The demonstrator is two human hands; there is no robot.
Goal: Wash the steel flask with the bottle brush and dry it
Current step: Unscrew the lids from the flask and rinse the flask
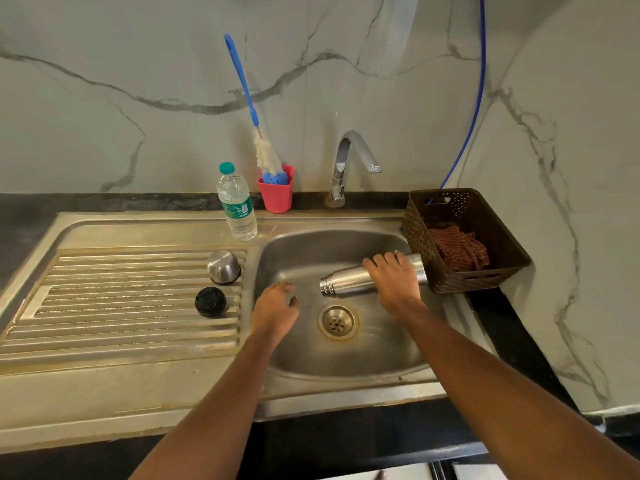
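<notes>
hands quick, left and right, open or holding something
Left hand: open, fingers loosely curled, holding nothing, over the sink.
Right hand: grips the steel flask, held on its side over the sink.

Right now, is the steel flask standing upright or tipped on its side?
Tipped. The steel flask lies nearly sideways over the sink, its uncapped mouth pointing left, gripped by the right hand.

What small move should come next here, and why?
Probably the left hand should reach for the bottle brush in the red cup: the right hand holds the open steel flask over the sink, and the left is free.
</notes>
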